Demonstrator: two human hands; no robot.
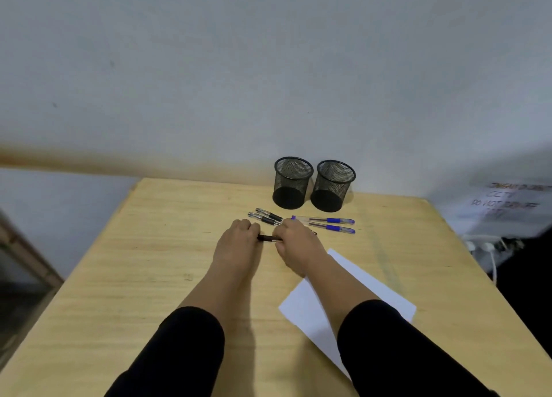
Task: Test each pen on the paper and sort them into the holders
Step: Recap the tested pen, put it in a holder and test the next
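Fingers of both hands curled around 1 black-gripped pen [269, 238], which lay level between them just above the wooden tabletop [167, 247]. The left hand [239, 235] pinched its left end, and the right hand [294, 235] closed over its right end; only a short dark, rubbery stretch of the barrel showed in the gap. Whether the cap was on could not be told.

Just beyond the knuckles lay 2 more black-gripped pens [267, 216] with clear plastic barrels, side by side and angled toward the far left. To their right, 2 blue-gripped pens [325, 223], also clear-barrelled, lay nearly parallel, their ends partly hidden behind the right hand.

Farther back, near the wall, stood 2 upright round holders of black wire mesh with solid dark bases, the left holder [291, 183] and the right holder [332, 186] almost touching each other.

A plain white sheet of paper [304, 310] lay flat and skewed on the table under the right forearm, near the person. Both forearms wore black sleeves [185, 346] pushed up past the wrists. The tabletop was pale, straight-grained wood with a rounded far-left corner.
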